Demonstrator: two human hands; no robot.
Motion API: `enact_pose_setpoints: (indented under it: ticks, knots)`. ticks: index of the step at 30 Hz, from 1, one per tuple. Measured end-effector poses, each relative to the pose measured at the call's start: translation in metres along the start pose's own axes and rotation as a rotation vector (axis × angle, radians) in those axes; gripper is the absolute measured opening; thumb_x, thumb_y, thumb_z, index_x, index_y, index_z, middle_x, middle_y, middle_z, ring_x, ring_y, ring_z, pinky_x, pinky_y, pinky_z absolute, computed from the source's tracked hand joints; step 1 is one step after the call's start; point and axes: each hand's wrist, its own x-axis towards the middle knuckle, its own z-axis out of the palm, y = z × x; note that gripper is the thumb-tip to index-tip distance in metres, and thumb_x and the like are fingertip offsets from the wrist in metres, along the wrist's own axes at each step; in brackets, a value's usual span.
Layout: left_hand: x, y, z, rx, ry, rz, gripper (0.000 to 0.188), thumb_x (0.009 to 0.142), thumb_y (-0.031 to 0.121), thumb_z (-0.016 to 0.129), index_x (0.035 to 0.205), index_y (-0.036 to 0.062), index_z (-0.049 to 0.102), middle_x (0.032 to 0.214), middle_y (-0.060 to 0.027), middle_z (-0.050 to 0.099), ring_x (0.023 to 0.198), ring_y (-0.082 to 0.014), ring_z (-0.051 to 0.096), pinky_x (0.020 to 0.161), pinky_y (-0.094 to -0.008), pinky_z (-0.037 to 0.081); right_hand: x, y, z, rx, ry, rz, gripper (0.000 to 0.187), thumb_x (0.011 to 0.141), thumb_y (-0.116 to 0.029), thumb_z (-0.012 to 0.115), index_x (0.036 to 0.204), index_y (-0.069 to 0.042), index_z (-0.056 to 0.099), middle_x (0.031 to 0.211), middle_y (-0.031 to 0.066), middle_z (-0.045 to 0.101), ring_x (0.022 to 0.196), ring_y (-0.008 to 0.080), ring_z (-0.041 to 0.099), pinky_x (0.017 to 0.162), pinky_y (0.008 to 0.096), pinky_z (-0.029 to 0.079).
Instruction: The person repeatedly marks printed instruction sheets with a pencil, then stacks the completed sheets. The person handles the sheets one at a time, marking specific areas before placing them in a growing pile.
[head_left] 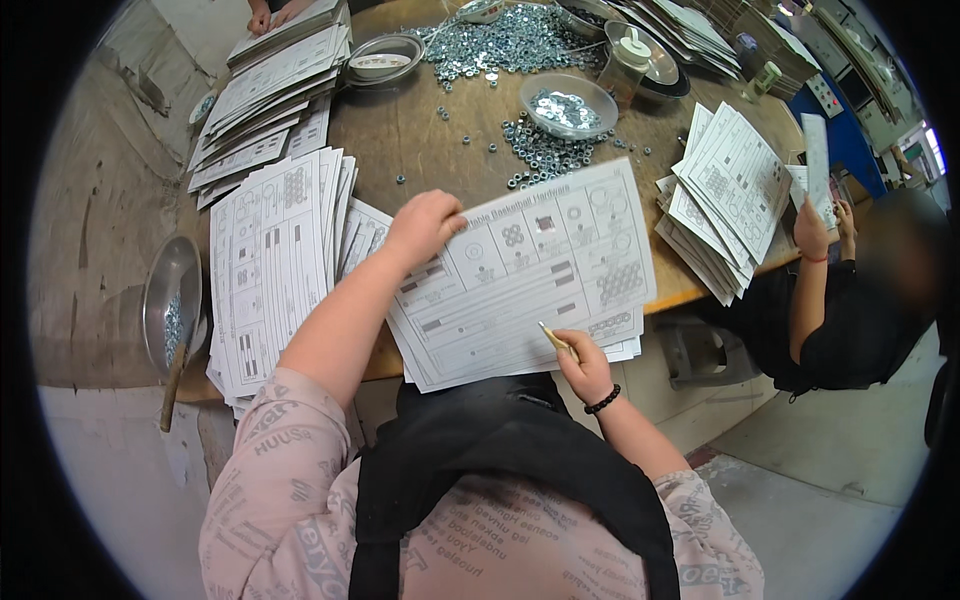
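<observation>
A large white printed sheet (520,320) with part drawings lies tilted in front of me at the table's near edge, on top of several similar sheets (630,349). My left hand (425,230) grips its upper left edge, with the fingertips curled over the print. My right hand (584,368) is closed round a short, pointed, tan stick-like thing (558,342) with a pale tip. That tip is over the sheet's lower right part; whether it touches the paper I cannot tell.
Stacks of printed sheets (265,265) stand at left; another stack (730,195) lies at right. Loose nuts (545,152) surround a bowl of washers (568,90). A squeeze bottle (625,65) stands behind. A metal bowl (172,260) sits at far left. A co-worker (850,310) sits at right.
</observation>
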Motion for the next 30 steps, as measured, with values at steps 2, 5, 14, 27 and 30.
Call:
enact_pose_setpoints:
  ticks: [2, 5, 14, 27, 30]
  knots:
    - [0.005, 0.005, -0.025, -0.071, -0.058, -0.166, 0.018, 0.080, 0.021, 0.055, 0.086, 0.0042, 0.057, 0.086, -0.0124, 0.059, 0.083, -0.0309, 0.055, 0.071, -0.0366, 0.044, 0.000, 0.005, 0.003, 0.010, -0.044, 0.013, 0.026, 0.079, -0.012, 0.055, 0.103, -0.001, 0.056, 0.094, 0.0134, 0.060, 0.086, 0.0250, 0.059, 0.075, 0.0303, 0.045]
    - [-0.007, -0.018, -0.054, -0.097, 0.274, -0.202, 0.018, 0.082, 0.021, 0.054, 0.088, 0.0031, 0.056, 0.086, -0.0125, 0.059, 0.079, -0.0291, 0.056, 0.068, -0.0336, 0.044, 0.003, 0.006, 0.004, -0.073, -0.126, 0.059, 0.027, 0.078, -0.012, 0.056, 0.103, -0.004, 0.056, 0.093, 0.0124, 0.061, 0.084, 0.0257, 0.059, 0.073, 0.0303, 0.046]
    - [-0.095, -0.111, -0.201, 0.163, 0.701, -0.565, 0.020, 0.086, 0.020, 0.049, 0.094, 0.0031, 0.057, 0.084, -0.0093, 0.060, 0.075, -0.0168, 0.053, 0.070, -0.0284, 0.042, 0.014, 0.015, 0.014, 0.027, -0.212, 0.118, 0.025, 0.079, -0.014, 0.056, 0.103, -0.005, 0.056, 0.091, 0.0095, 0.060, 0.079, 0.0198, 0.058, 0.070, 0.0294, 0.046]
    - [-0.122, -0.013, -0.067, 0.152, 0.255, -0.558, 0.053, 0.072, 0.013, 0.064, 0.122, 0.0049, 0.045, 0.125, -0.0145, 0.045, 0.118, -0.0296, 0.038, 0.100, -0.0380, 0.028, -0.016, 0.016, 0.018, 0.454, -0.042, 0.494, 0.023, 0.086, -0.010, 0.050, 0.107, -0.001, 0.050, 0.075, 0.0012, 0.052, 0.063, 0.0059, 0.048, 0.056, 0.0203, 0.041]
    - [-0.098, 0.046, 0.013, 0.171, -0.262, -0.202, 0.056, 0.074, 0.030, 0.062, 0.125, 0.0142, 0.044, 0.133, -0.0120, 0.036, 0.122, -0.0295, 0.033, 0.102, -0.0427, 0.024, -0.039, 0.033, 0.023, 0.486, -0.048, 0.553, 0.023, 0.086, -0.010, 0.050, 0.108, -0.001, 0.049, 0.074, 0.0013, 0.052, 0.062, 0.0061, 0.048, 0.057, 0.0205, 0.041]
